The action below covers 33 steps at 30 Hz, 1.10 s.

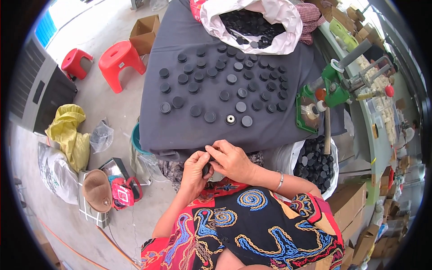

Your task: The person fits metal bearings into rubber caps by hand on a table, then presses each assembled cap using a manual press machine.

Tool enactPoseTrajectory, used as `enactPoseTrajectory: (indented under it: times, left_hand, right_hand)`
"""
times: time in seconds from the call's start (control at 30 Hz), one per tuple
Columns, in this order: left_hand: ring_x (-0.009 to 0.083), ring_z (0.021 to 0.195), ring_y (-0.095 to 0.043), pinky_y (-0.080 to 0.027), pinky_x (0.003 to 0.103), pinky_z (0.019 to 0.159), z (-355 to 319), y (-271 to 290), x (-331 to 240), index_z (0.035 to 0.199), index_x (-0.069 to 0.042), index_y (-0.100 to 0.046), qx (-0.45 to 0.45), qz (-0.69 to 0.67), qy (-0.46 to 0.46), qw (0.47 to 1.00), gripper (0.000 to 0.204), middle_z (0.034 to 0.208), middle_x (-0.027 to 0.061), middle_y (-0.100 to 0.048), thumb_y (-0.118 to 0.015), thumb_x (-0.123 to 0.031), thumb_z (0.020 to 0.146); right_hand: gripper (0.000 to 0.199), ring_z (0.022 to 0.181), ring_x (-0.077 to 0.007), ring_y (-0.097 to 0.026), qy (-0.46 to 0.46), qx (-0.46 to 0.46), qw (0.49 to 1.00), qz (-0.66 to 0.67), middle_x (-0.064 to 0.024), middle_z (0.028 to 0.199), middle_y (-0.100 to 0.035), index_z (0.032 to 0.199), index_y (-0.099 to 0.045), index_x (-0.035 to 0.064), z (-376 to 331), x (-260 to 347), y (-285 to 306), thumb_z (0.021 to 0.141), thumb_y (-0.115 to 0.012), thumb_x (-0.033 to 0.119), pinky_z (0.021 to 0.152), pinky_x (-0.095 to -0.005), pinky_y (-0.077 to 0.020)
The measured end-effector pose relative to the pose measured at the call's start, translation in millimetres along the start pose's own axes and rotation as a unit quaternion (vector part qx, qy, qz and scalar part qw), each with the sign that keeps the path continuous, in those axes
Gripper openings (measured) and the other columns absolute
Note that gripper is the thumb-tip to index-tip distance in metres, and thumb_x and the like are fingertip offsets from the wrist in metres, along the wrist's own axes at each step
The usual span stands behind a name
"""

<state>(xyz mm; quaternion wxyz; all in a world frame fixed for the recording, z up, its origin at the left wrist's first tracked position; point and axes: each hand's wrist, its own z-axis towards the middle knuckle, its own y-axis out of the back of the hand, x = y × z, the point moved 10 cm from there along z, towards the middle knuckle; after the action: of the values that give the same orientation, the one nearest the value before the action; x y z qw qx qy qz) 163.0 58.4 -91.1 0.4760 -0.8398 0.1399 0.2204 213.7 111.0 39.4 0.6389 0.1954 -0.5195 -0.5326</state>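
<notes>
Both hands meet just off the tabletop's near edge — left hand (194, 168) and right hand (230, 159) closed together on a small black cap (206, 169), mostly hidden by fingers; a white sack (288, 27) of black caps sits at the far edge; another sack (315, 164) stands beyond the right corner; brown cartons (145, 32) lie on the floor.
</notes>
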Motion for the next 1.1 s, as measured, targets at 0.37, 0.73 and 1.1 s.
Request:
enactPoseTrajectory:
  times: [0.37, 0.73, 1.1]
  left_hand:
    - [0.0127, 0.057, -0.053, -0.031, 0.021, 0.042, -5.1, -2.0, -10.2, 0.093, -0.003, -0.059, 0.031, -0.015, 0.007, 0.999, 0.008, 0.085, 0.0089, -0.062, -0.063, -0.009, 0.088]
    - [0.0129, 0.058, -0.053, -0.031, 0.021, 0.042, -5.6, 11.7, -13.1, 0.093, -0.003, -0.059, 0.015, -0.037, 0.005, 0.999, 0.008, 0.084, 0.0093, -0.062, -0.062, -0.004, 0.086]
    - [0.0116, 0.049, -0.048, -0.03, 0.021, 0.037, -24.6, 51.8, -69.3, 0.09, -0.003, -0.057, 0.043, -0.045, -0.13, 0.99, 0.011, 0.081, 0.01, -0.061, -0.063, -0.012, 0.086]
  right_hand:
    - [0.031, 0.088, -0.0295, -0.058, -0.016, 0.003, 0.988, -0.152, -0.0122, 0.092, -0.058, 0.098, -0.06, 0.0009, 40.7, -66.8, 56.5, 0.068, -0.065, 0.006, 0.08, -0.0395, -0.0467]
    - [0.021, 0.085, -0.0249, -0.056, 0.007, 0.084, 0.978, -0.19, -0.0078, 0.084, -0.056, 0.088, -0.064, 0.0055, 46.2, -90.3, 23.4, 0.068, -0.065, 0.009, 0.08, -0.0389, -0.0395]
    - [0.034, 0.093, -0.0261, -0.056, -0.019, 0.031, 0.976, -0.215, -0.0082, 0.095, -0.059, 0.1, -0.065, 0.0065, 49.1, -69.3, 47.6, 0.067, -0.071, 0.011, 0.086, -0.0401, -0.0387]
